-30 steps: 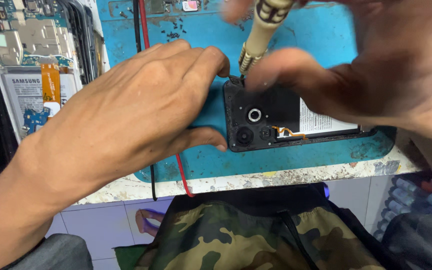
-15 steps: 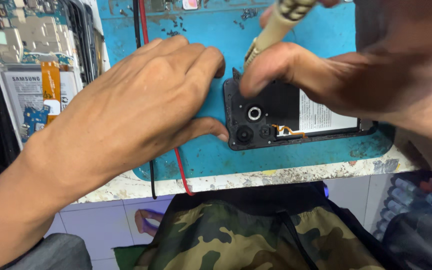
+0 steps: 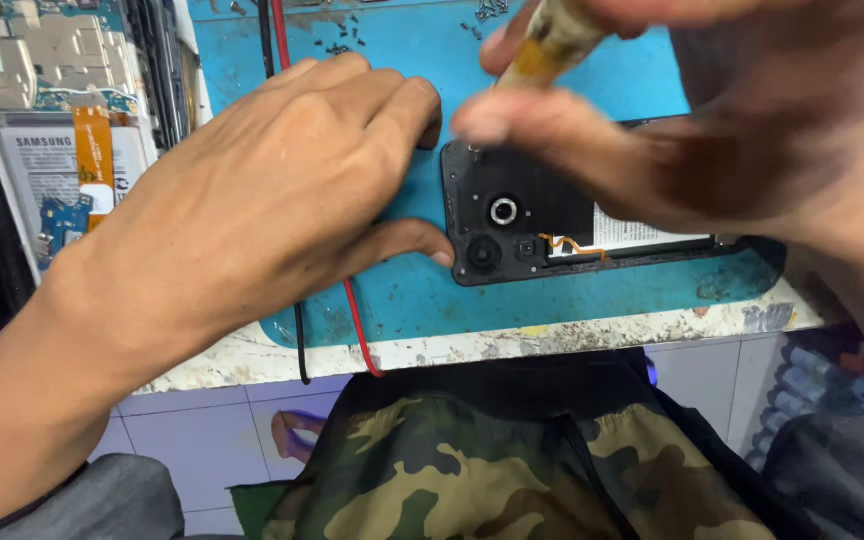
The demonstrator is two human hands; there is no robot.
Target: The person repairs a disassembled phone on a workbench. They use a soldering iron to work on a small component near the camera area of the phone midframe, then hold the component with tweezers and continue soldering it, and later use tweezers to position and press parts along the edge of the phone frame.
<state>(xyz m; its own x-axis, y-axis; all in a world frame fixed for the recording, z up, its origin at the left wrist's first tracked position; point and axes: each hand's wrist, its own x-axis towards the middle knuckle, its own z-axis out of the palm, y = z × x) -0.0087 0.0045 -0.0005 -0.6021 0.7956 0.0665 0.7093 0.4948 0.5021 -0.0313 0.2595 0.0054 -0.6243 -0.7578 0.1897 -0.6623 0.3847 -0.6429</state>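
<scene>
Two hands work — left hand flat bracing phone, right hand pinching screwdriver

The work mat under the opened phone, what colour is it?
The work mat is blue, clearest in the head view.

Bright even light, blurred near hand

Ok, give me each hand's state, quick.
Left hand: open, resting flat on the blue mat, fingertips against the opened phone.
Right hand: closed on a screwdriver handle.
</scene>
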